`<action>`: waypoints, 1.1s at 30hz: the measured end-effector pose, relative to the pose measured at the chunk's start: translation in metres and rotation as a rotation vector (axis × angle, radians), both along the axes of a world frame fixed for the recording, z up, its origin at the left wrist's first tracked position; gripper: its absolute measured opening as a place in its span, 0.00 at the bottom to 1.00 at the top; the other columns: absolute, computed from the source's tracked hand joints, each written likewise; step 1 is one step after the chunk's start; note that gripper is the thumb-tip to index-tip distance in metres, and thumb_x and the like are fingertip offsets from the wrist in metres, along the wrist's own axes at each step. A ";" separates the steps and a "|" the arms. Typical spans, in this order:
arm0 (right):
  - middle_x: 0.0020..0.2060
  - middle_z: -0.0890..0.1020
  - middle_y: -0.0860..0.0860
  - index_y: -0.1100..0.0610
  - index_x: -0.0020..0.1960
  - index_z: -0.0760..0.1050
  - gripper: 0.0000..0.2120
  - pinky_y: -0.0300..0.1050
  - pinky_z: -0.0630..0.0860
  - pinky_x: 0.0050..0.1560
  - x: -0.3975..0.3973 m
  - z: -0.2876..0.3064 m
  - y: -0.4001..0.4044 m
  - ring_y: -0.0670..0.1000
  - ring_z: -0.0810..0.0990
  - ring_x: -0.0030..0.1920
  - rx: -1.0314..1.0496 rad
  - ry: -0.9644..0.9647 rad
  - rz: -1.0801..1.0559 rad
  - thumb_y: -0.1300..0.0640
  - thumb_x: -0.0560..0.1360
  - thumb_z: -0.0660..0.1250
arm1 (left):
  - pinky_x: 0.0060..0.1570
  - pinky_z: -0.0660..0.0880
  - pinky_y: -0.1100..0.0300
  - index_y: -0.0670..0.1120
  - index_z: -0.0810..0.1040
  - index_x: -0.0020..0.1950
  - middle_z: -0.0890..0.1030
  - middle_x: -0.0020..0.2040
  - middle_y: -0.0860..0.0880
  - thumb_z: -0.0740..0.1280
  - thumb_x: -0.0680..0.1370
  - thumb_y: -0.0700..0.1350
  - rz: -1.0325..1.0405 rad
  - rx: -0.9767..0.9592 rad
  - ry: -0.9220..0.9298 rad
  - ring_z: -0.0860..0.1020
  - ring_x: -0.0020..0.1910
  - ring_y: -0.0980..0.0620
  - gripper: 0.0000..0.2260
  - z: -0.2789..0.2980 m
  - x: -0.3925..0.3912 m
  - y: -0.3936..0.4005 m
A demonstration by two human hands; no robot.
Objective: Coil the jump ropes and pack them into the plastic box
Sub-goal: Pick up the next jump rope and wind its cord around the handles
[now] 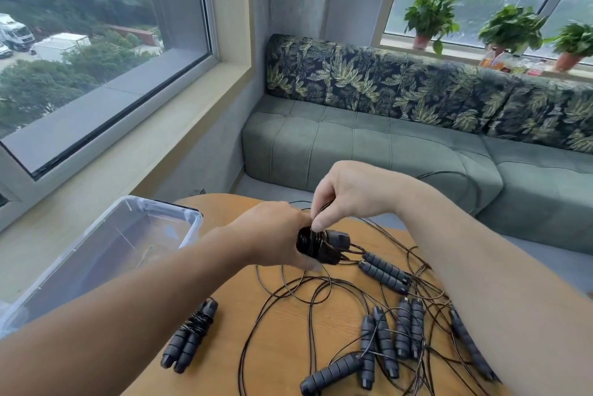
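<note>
Clear plastic box [106,244] at table [288,344] left edge. Wound rope bundle [190,334] lies beside it — ribbed grey handles, long axis toward viewer-left. Left hand [276,235] grips paired handles [321,244] pointing right above the table; right hand [349,193] fingers pinch thin black cord [316,212] — loose ropes [378,331] tangled rightward.

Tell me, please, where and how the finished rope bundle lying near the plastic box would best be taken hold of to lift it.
Probably across the middle of the wound bundle, where the black cord wraps both handles together. The pair lies flat on the table, tilted diagonally, so come from above with thumb and fingers closing on its two long sides. Gripping one handle end alone might loosen the wrap. The plastic box stands just to its left.
</note>
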State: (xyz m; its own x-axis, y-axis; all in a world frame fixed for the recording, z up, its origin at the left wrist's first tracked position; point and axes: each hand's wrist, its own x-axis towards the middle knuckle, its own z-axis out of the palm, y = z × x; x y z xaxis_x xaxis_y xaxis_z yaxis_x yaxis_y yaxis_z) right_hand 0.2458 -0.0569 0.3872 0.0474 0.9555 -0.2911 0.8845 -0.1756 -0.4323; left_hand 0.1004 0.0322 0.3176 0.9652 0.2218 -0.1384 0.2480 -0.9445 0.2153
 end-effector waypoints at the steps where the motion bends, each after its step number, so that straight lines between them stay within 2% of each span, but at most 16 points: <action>1: 0.29 0.81 0.39 0.49 0.41 0.86 0.04 0.31 0.69 0.34 0.007 -0.004 0.000 0.39 0.76 0.32 -0.005 0.110 -0.036 0.50 0.69 0.78 | 0.39 0.75 0.59 0.55 0.76 0.55 0.80 0.42 0.55 0.71 0.71 0.66 0.006 -0.052 0.000 0.78 0.40 0.53 0.20 0.003 -0.002 0.001; 5: 0.30 0.76 0.53 0.54 0.42 0.85 0.04 0.40 0.64 0.32 0.026 -0.027 -0.006 0.48 0.68 0.30 -0.037 0.606 -0.206 0.56 0.69 0.77 | 0.33 0.72 0.64 0.54 0.77 0.51 0.80 0.37 0.53 0.75 0.69 0.63 0.028 -0.320 -0.065 0.77 0.34 0.58 0.18 0.015 -0.008 0.002; 6: 0.29 0.75 0.53 0.56 0.42 0.84 0.03 0.39 0.65 0.31 0.028 -0.032 -0.008 0.48 0.69 0.28 -0.026 0.713 -0.245 0.58 0.69 0.76 | 0.33 0.72 0.64 0.53 0.79 0.51 0.81 0.37 0.52 0.76 0.69 0.61 0.037 -0.418 -0.091 0.77 0.34 0.58 0.18 0.017 -0.009 0.002; 8: 0.29 0.79 0.52 0.59 0.40 0.82 0.01 0.38 0.71 0.28 0.030 -0.041 -0.011 0.46 0.76 0.26 -0.014 0.906 -0.340 0.63 0.71 0.71 | 0.35 0.74 0.62 0.51 0.81 0.50 0.84 0.38 0.49 0.77 0.69 0.57 0.060 -0.642 -0.140 0.79 0.34 0.57 0.16 0.021 -0.011 0.001; 11: 0.33 0.82 0.54 0.59 0.37 0.82 0.11 0.41 0.79 0.33 0.032 -0.059 -0.015 0.50 0.81 0.32 0.025 1.131 -0.414 0.67 0.75 0.65 | 0.39 0.77 0.62 0.52 0.82 0.48 0.85 0.40 0.49 0.78 0.70 0.56 0.095 -0.853 -0.218 0.82 0.38 0.53 0.12 0.022 -0.012 0.000; 14: 0.40 0.79 0.57 0.60 0.43 0.81 0.07 0.45 0.74 0.44 0.027 -0.078 -0.016 0.53 0.77 0.41 0.061 1.286 -0.389 0.62 0.74 0.65 | 0.48 0.82 0.49 0.50 0.82 0.52 0.86 0.44 0.45 0.76 0.67 0.60 0.159 -0.943 -0.293 0.85 0.43 0.46 0.19 0.016 -0.011 0.000; 15: 0.42 0.78 0.57 0.59 0.46 0.81 0.07 0.46 0.72 0.43 0.023 -0.085 -0.016 0.52 0.75 0.41 0.078 1.331 -0.421 0.59 0.73 0.65 | 0.49 0.82 0.44 0.48 0.81 0.54 0.86 0.45 0.43 0.75 0.66 0.61 0.187 -0.962 -0.313 0.85 0.43 0.45 0.23 0.014 -0.011 0.001; 17: 0.39 0.75 0.53 0.58 0.49 0.77 0.06 0.39 0.67 0.32 0.016 -0.100 -0.019 0.47 0.70 0.35 0.129 1.412 -0.482 0.58 0.74 0.64 | 0.48 0.81 0.40 0.47 0.76 0.59 0.85 0.49 0.42 0.76 0.65 0.62 0.269 -1.011 -0.343 0.85 0.43 0.42 0.29 0.008 -0.010 0.004; 18: 0.36 0.73 0.51 0.58 0.49 0.75 0.04 0.36 0.64 0.28 0.012 -0.106 -0.021 0.45 0.67 0.32 0.165 1.416 -0.510 0.59 0.76 0.64 | 0.47 0.81 0.39 0.49 0.72 0.60 0.84 0.51 0.42 0.78 0.64 0.63 0.322 -1.032 -0.352 0.85 0.43 0.41 0.32 0.006 -0.009 0.006; 20: 0.35 0.71 0.50 0.59 0.49 0.74 0.04 0.34 0.60 0.26 0.003 -0.114 -0.024 0.43 0.65 0.29 0.218 1.386 -0.563 0.60 0.81 0.61 | 0.46 0.82 0.42 0.51 0.68 0.61 0.82 0.54 0.43 0.78 0.63 0.63 0.386 -1.034 -0.369 0.86 0.43 0.43 0.34 0.004 -0.006 0.008; 24: 0.32 0.74 0.53 0.61 0.45 0.75 0.11 0.38 0.57 0.27 -0.007 -0.108 -0.029 0.46 0.63 0.27 0.210 1.208 -0.639 0.56 0.82 0.60 | 0.43 0.82 0.52 0.53 0.72 0.65 0.82 0.54 0.43 0.76 0.72 0.53 0.365 -1.044 -0.396 0.85 0.42 0.45 0.24 0.004 -0.001 0.012; 28: 0.30 0.73 0.50 0.64 0.53 0.78 0.16 0.38 0.60 0.26 -0.011 -0.095 -0.036 0.46 0.65 0.26 0.113 0.901 -0.591 0.53 0.83 0.59 | 0.49 0.82 0.49 0.54 0.72 0.65 0.83 0.51 0.49 0.74 0.74 0.53 0.361 -0.899 -0.355 0.85 0.43 0.48 0.21 0.003 0.001 0.022; 30: 0.29 0.74 0.49 0.62 0.47 0.78 0.15 0.38 0.65 0.27 -0.013 -0.085 -0.038 0.46 0.68 0.26 0.052 0.645 -0.522 0.53 0.83 0.60 | 0.50 0.82 0.52 0.57 0.70 0.65 0.81 0.50 0.54 0.73 0.75 0.54 0.322 -0.763 -0.302 0.83 0.45 0.52 0.21 0.004 0.002 0.021; 33: 0.27 0.75 0.48 0.57 0.36 0.74 0.16 0.38 0.70 0.28 -0.014 -0.071 -0.040 0.46 0.71 0.24 -0.036 0.357 -0.432 0.54 0.81 0.62 | 0.41 0.76 0.66 0.58 0.66 0.67 0.77 0.47 0.59 0.70 0.77 0.54 0.274 -0.581 -0.238 0.79 0.43 0.59 0.22 0.007 0.004 0.017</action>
State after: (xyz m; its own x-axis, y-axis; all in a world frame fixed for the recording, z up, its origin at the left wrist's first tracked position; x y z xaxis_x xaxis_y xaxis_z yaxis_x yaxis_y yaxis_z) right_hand 0.2318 -0.0973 0.3165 0.3252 0.8602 -0.3928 0.5282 -0.5098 -0.6791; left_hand 0.1045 0.0493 0.3250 0.9037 0.4164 -0.1001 0.3450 -0.5694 0.7461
